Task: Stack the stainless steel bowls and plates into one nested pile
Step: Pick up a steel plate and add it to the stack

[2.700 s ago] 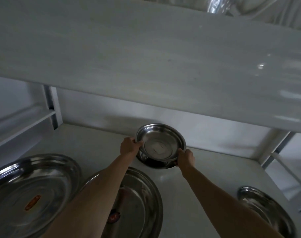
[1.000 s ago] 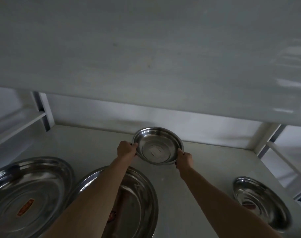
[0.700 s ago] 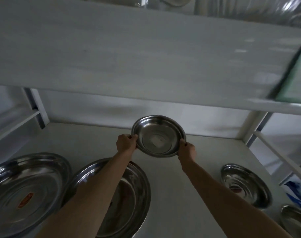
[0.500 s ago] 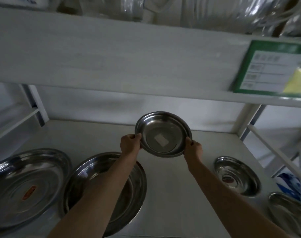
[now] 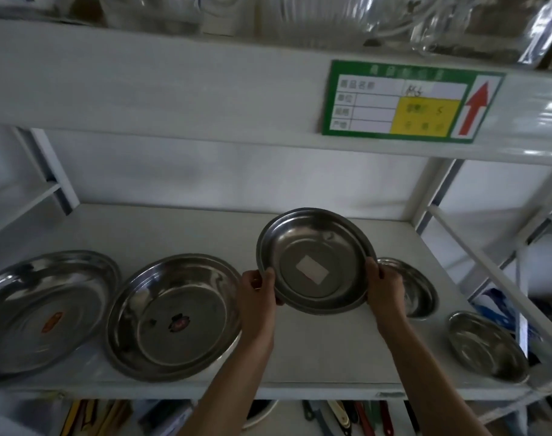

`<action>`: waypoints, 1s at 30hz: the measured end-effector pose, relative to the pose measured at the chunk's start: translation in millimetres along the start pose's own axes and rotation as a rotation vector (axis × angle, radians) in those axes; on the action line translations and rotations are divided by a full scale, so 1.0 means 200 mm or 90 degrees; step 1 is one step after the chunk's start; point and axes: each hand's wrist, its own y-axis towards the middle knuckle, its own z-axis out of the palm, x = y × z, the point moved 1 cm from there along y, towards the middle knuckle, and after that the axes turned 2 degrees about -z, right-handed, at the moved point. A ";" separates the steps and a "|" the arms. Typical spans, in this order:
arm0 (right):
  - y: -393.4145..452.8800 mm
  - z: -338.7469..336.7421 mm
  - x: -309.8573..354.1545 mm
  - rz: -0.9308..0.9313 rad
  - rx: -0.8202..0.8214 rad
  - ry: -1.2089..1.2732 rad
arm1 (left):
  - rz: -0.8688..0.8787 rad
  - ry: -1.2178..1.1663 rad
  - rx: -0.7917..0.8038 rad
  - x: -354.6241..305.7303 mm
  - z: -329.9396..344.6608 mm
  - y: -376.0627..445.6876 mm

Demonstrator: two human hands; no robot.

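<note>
On the white shelf (image 5: pixel 315 357) two large plates (image 5: pixel 45 309) (image 5: pixel 174 316) are laid at left and two small bowls (image 5: pixel 416 287) (image 5: pixel 485 344) at right, while a tilted bowl (image 5: pixel 312 259) is held above it by its rim, gripped by the fingers of the left hand (image 5: pixel 257 292) and right hand (image 5: pixel 384 287).

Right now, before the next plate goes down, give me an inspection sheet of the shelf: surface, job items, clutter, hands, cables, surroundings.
Surface: white shelf, bare between the dishes.
Job's things: held steel dish with a pale sticker, lifted and tilted toward the camera; largest plate far left; second large plate beside it; small bowl partly behind the right hand; another small bowl near the right front corner. All lie apart, not yet nested.
Clutter: nothing seen on this shelf.
Grippers: left hand and right hand grip opposite rims of the held dish.
Cables: nothing seen.
Surroundings: green shelf label with red arrow above; wrapped goods on top shelf; coloured handles below, blurred.
</note>
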 end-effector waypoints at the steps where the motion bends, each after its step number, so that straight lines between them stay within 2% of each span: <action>1: -0.03 -0.02 -0.02 -0.002 0.002 0.006 | 0.016 0.000 0.007 0.02 0.00 -0.05; 4: -0.10 -0.07 -0.09 -0.008 0.018 0.023 | 0.044 -0.007 0.024 0.11 -0.02 -0.15; 9: -0.20 -0.07 -0.25 0.031 0.054 0.036 | -0.013 -0.009 -0.003 0.27 -0.05 -0.24; 12: -0.24 -0.05 -0.29 0.012 0.056 0.012 | -0.027 0.007 -0.038 0.33 -0.07 -0.27; 18: -0.28 0.02 -0.38 0.023 0.079 0.008 | -0.067 0.012 -0.064 0.38 -0.11 -0.28; 30: -0.31 0.04 -0.41 0.075 0.099 -0.021 | -0.136 -0.006 -0.050 0.41 -0.12 -0.28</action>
